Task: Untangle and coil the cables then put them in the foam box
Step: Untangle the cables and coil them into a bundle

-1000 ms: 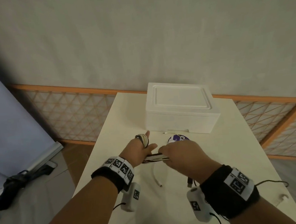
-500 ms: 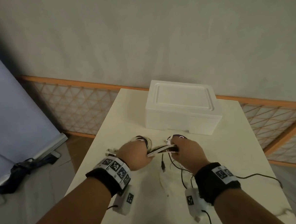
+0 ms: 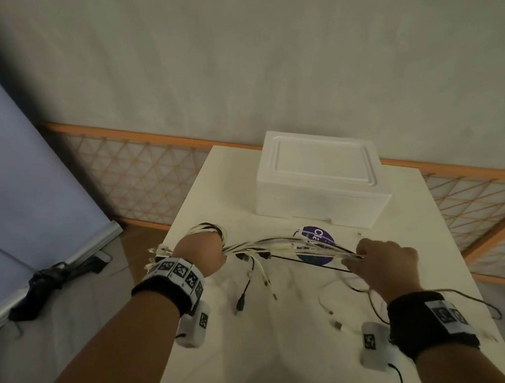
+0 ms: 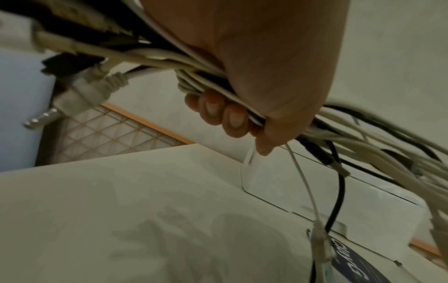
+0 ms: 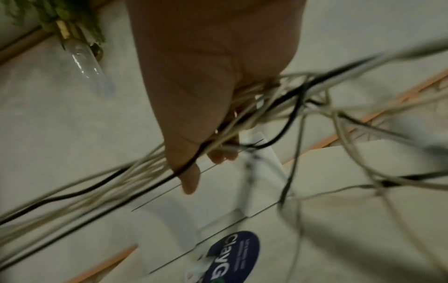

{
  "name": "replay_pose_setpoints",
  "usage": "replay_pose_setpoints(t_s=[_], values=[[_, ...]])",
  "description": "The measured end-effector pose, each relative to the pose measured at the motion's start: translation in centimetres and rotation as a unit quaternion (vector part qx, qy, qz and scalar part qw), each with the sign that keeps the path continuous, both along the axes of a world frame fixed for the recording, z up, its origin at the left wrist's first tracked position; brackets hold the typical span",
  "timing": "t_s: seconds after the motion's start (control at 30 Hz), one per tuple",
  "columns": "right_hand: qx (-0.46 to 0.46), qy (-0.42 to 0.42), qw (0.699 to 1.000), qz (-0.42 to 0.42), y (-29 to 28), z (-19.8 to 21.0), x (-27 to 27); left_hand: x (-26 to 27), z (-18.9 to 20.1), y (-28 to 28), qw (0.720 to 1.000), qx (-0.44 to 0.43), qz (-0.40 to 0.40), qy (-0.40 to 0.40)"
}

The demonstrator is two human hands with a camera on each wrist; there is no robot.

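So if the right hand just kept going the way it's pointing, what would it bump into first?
Probably the foam box. The right hand, gripping the cables, points forward over the table toward the box's front wall; the round sticker lies flat beneath. Depth is hard to judge.

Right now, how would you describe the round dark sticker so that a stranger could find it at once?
Start from the pale table and find the closed white foam box at its far end. Just in front of the box, under the cable bundle stretched between the left hand and the right hand, lies the sticker. It is the only round, dark blue item, with white lettering.
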State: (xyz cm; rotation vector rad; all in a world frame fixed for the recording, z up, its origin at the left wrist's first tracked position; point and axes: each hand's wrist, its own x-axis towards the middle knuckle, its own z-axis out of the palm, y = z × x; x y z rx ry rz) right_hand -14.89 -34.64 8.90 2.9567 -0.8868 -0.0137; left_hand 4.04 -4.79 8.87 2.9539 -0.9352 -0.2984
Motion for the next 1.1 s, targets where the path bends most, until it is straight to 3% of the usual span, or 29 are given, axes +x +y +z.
replay_pose_setpoints(t_s=[0.07,0.13,0.17,0.23,0.33,0.4,0.47,0.53,0.6,0.67,0.77,0.87,1.0,1.1], values=[[0.032,0.006,0.999,0.034,-0.5,-0.2,-0.4,0.3,0.0,0.1,1.000,-0.007,0.013,0.008],[0.146,0.019,0.987,0.067,0.1,-0.1,-0.2,0.3,-0.1,-0.1,1.000,-0.013,0.007,0.014],[0.225,-0.016,0.971,0.083,1.1,0.3,0.3,0.1,-0.1,-0.4,1.000,-0.017,-0.002,0.017],[0.296,-0.103,0.942,0.123,3.8,1.2,1.9,-0.5,0.0,-1.4,0.999,-0.026,-0.029,0.012],[0.251,-0.093,0.946,0.185,8.7,1.5,4.4,-1.6,0.4,-2.9,0.995,-0.065,-0.069,-0.024],[0.252,-0.080,0.951,0.158,10.1,-0.2,5.1,-2.1,0.8,-3.4,0.990,-0.086,-0.100,-0.056],[0.275,-0.050,0.953,0.120,10.1,-2.4,5.0,-2.5,1.2,-3.4,0.986,-0.095,-0.117,-0.072],[0.272,0.034,0.955,0.113,9.2,-4.2,4.2,-2.5,1.6,-2.9,0.987,-0.090,-0.113,-0.076],[0.286,0.109,0.946,0.104,7.7,-5.0,2.9,-1.9,1.9,-1.8,0.989,-0.065,-0.108,-0.072],[0.293,0.134,0.941,0.104,5.8,-5.5,1.6,-0.6,2.1,-0.2,0.994,-0.029,-0.086,-0.060],[0.290,0.042,0.953,0.078,3.7,-4.5,0.4,1.1,1.9,2.2,0.998,0.003,-0.034,-0.055],[0.224,-0.055,0.973,0.014,2.1,-2.7,0.3,1.8,1.3,3.5,0.998,0.020,0.014,-0.053],[0.154,-0.166,0.972,0.063,2.3,-1.7,0.3,2.0,1.7,3.3,0.998,0.004,0.042,-0.051],[0.107,-0.171,0.976,0.086,2.2,-0.9,0.0,2.4,2.7,3.2,0.996,-0.012,0.070,-0.049]])
